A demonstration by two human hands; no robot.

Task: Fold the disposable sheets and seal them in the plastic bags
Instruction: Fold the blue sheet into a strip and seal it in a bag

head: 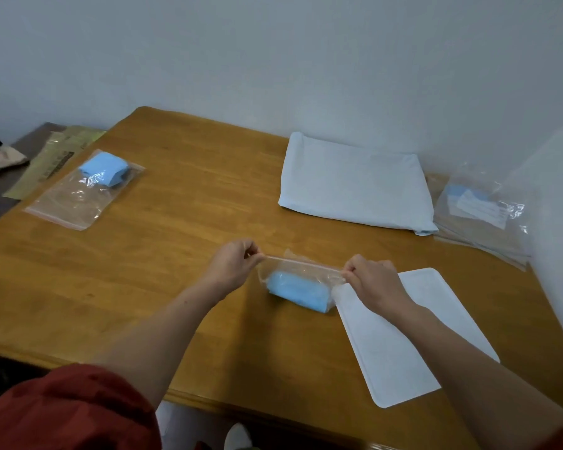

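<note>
Plastic bag holding a folded blue sheet stretches between both hands above the table; left hand and right hand each pinch one end of its top strip.

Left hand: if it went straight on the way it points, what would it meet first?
The left hand pinches the plastic bag; beyond it lies bare table, then probably the folded white sheet, though depth is unclear.

sheet in bag, tray right
</note>
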